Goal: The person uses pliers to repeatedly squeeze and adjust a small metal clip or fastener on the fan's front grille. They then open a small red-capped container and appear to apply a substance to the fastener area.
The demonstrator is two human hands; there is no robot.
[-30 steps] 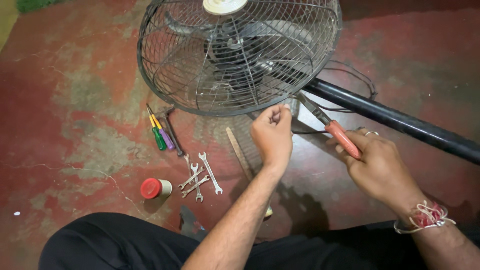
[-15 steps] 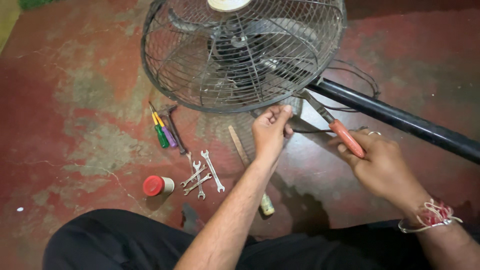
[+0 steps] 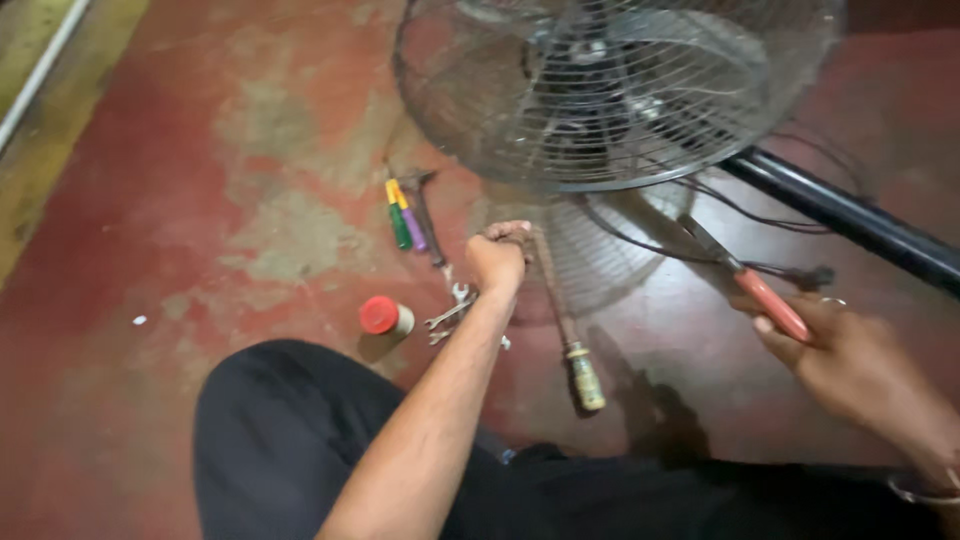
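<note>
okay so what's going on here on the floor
A person sits on a red floor beside a pedestal fan lying on its side. The right hand holds orange-handled pliers. The left hand is closed in a fist over loose wrenches, near screwdrivers and a red-capped container.

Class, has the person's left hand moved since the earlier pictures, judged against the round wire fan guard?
Yes. The left hand has dropped away from the rim of the round wire fan guard, toward the silver spanners on the red floor.
</note>
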